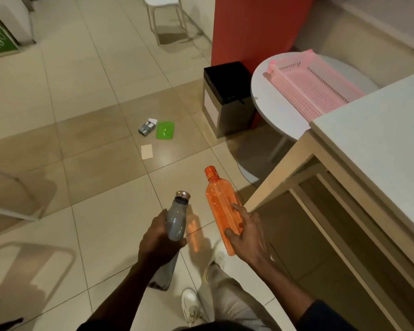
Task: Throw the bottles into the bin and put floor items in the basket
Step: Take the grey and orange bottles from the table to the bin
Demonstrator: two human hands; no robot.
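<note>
My left hand (157, 237) grips a grey bottle (177, 218) with a copper-coloured cap, held above the floor. My right hand (246, 231) holds an orange plastic bottle (219, 206) with its cap pointing away from me. A black bin (225, 91) stands on the floor ahead against a red pillar. A pink basket (313, 84) lies on a round white table (273, 106) to the right of the bin. On the tiles ahead lie a green lid (165, 130), a small grey packet (146, 128) with a white slip, and a cream card (146, 151).
A pale wooden table (373, 149) fills the right side, close to my right arm. A white chair (165, 10) stands far ahead and metal chair frames (22, 211) are at the left. My shoes (191, 306) are on the tiled floor below.
</note>
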